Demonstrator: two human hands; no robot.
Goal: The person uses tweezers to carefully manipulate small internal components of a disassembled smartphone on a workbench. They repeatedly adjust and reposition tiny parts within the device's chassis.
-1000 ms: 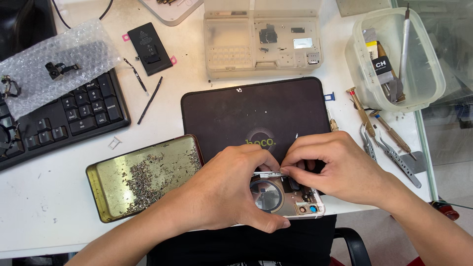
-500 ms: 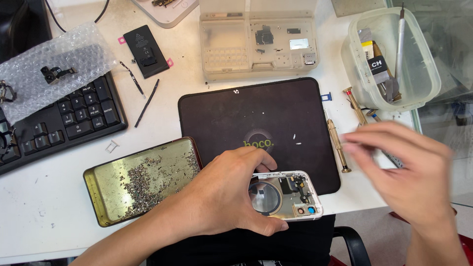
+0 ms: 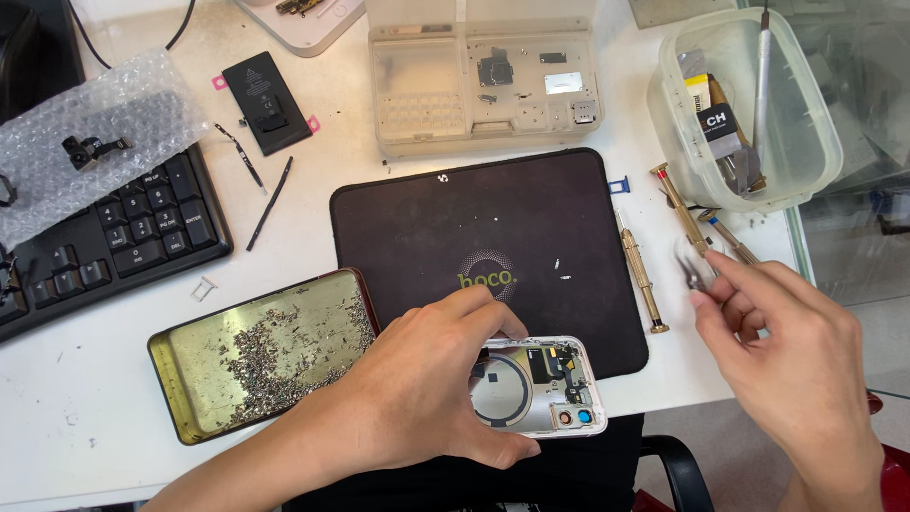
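At the near edge of the black work mat (image 3: 493, 237), my left hand (image 3: 427, 389) is clamped around the left side of an opened phone housing (image 3: 540, 387), pinning it flat with its insides facing up. Over on the right, my right hand (image 3: 796, 360) hangs above the table edge, pinching a pair of tweezers (image 3: 692, 265) between thumb and fingers, close to the small screwdrivers (image 3: 643, 275). A brass-coloured tray of tiny screws (image 3: 261, 351) sits just left of the mat, touching my left wrist.
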